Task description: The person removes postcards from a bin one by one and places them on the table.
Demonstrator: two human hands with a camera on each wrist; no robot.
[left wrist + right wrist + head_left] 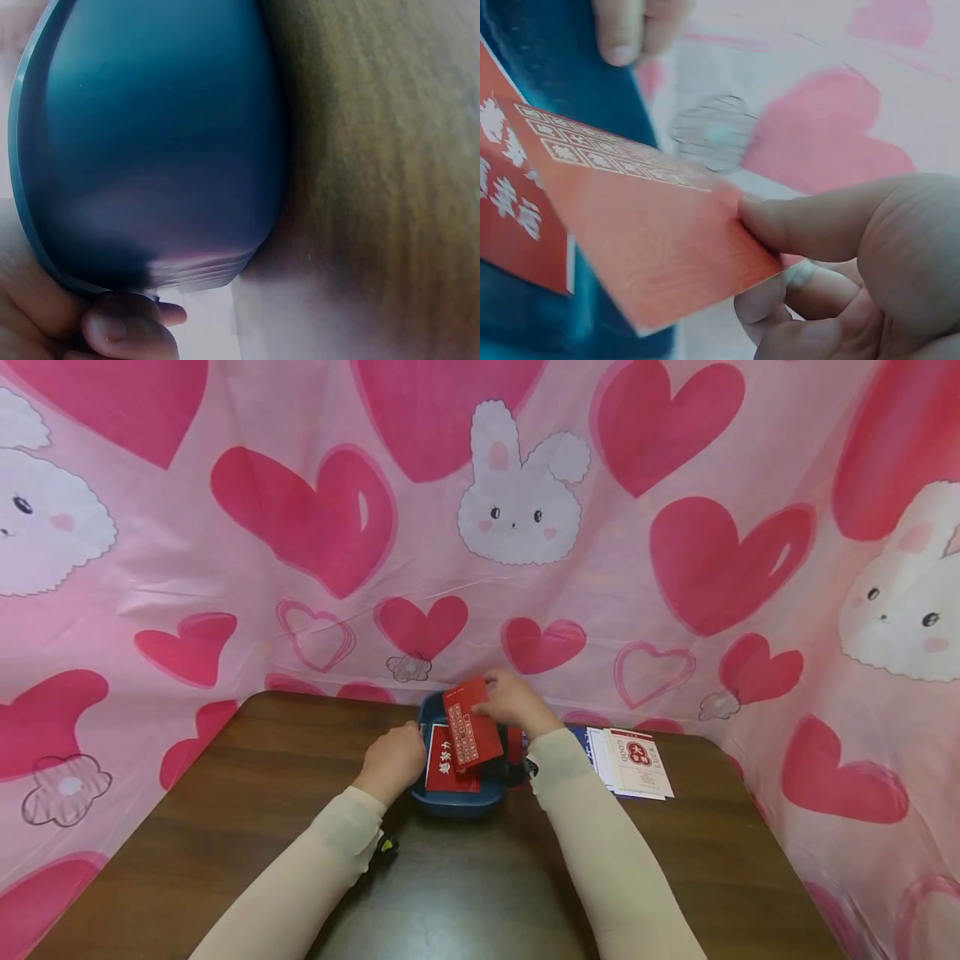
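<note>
A blue plastic basin (459,808) sits on the wooden table. My left hand (393,763) grips its left rim, fingers curled over the edge (124,330). My right hand (519,702) pinches a red card (474,727) with rows of small white printed boxes, thumb on the printed face (870,262). This card is tilted above the basin. Another red card (439,770) with white Chinese characters lies inside the basin, partly covered by the held one in the head view. Whether more cards lie beneath is hidden.
Right of the basin, a spread pile of cards (637,764) lies on the brown table (285,777), a "GOOD LUCK" card on top. A red object (514,745) shows between basin and right wrist. A pink curtain (330,635) with hearts and rabbits surrounds the table's back and sides.
</note>
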